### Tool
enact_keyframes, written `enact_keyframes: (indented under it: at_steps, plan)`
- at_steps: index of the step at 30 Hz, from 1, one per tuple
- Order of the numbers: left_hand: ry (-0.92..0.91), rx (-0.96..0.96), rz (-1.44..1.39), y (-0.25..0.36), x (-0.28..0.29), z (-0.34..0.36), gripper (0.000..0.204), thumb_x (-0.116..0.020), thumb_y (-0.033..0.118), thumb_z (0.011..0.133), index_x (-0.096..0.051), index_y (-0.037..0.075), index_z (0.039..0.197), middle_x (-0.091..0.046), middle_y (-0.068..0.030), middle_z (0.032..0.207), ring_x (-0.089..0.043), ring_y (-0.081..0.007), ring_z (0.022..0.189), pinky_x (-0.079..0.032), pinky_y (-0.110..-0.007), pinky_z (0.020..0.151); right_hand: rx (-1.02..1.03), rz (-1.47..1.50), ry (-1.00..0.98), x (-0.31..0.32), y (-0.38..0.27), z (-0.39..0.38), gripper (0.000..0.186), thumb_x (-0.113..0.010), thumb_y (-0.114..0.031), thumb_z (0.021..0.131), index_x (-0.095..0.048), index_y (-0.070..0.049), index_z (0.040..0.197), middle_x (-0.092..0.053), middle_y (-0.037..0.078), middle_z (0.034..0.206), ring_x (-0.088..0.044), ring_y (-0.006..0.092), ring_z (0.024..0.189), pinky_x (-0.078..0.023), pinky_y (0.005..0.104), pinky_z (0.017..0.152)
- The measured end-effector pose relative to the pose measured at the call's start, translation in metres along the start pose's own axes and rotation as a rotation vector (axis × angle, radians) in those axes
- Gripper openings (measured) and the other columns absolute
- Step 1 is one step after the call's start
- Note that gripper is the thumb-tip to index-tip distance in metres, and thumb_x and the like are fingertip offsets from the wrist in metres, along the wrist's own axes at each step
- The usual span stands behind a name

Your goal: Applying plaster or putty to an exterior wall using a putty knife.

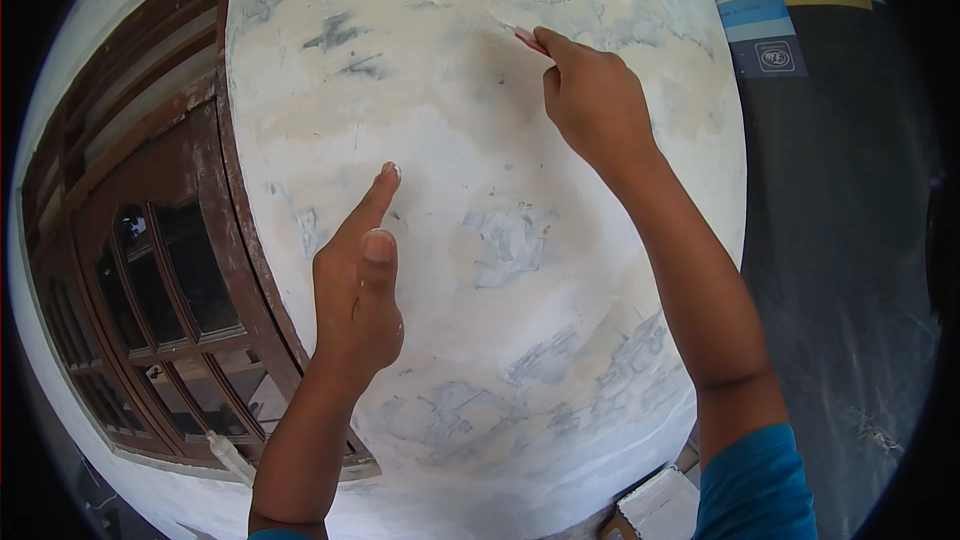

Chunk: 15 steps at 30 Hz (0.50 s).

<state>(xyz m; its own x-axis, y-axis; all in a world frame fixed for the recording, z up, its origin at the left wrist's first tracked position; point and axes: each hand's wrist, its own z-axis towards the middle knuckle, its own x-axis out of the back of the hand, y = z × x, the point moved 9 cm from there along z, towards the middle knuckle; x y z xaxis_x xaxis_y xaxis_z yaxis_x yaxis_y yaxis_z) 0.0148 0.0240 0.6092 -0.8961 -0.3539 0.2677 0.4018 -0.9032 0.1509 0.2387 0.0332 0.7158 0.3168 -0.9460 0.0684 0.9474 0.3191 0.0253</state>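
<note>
My right hand (600,100) is raised to the upper part of a patchy white and grey wall (440,120). It grips a putty knife by its red handle (531,41), and the thin pale blade, seen almost edge-on, meets the wall. My left hand (362,275) is lower and to the left, in front of the wall. Its fingers are stretched upward with the thumb apart, and nothing is in it. White paste is smeared on a fingertip. Grey and cream patches of filler (505,240) mark the wall around both hands.
On the left is a brown wooden window (225,230) with glass panes. A pale tube-like object (230,455) stands below it, beside my left forearm. A dark panel (840,240) with a blue and white label borders the wall's right side. A white-topped box (660,508) is at the bottom.
</note>
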Motion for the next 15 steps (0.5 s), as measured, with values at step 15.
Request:
enact_keyframes:
  at_steps: [15]
  plan:
    - [-0.030,-0.028,0.183,-0.011,-0.014,0.015,0.073,-0.034,0.053,0.101,-0.048,-0.011,0.135,-0.051,-0.0305,0.136,-0.048,-0.0381,0.131,-0.035,-0.041,0.111,0.165,-0.052,0.138,0.005,-0.007,0.010,0.021,-0.049,-0.001,0.087,-0.061,0.000,0.105,-0.069,0.015,0.094,-0.067,0.0325,0.082,-0.054,0.0410,0.065]
